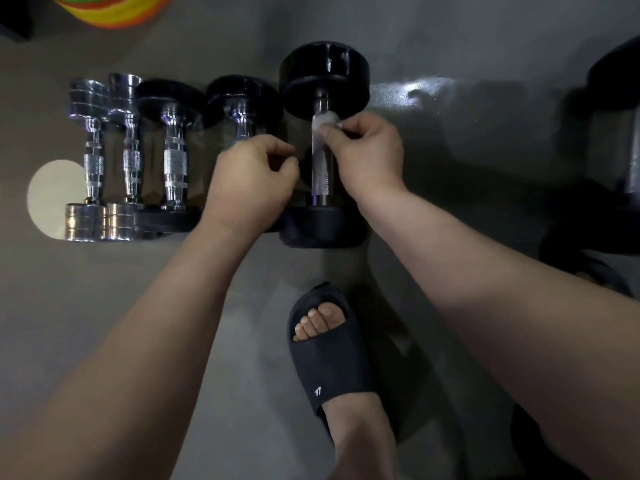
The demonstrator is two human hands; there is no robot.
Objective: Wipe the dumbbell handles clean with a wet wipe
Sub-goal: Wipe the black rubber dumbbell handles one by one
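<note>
White wet wipe [320, 120], pinched by the right hand [367, 150] against the far end of the handle [320, 168] of the black dumbbell [325, 77] on the floor [104, 289]. Left hand [254, 178], fingers curled, hides the handle of the neighbouring dumbbell [244, 98]; its grip is indeterminate.

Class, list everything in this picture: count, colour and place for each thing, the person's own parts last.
chrome dumbbells: two, silver, left end of the row
black-headed dumbbells: two, chrome handles, mid-row
large dumbbell: one, black heads, chrome handle, row's right end
wet wipe: one, white, on the large dumbbell's handle
round disc: one, pale, left of the row
striped object: one, green, yellow, orange, top left corner
dark shapes: black, right edge, unidentifiable
sandal: one, black, on a foot, bottom centre
floor: grey, under everything
left hand: one, fingers curled, over a black-headed dumbbell
right hand: one, pinching the wet wipe
</note>
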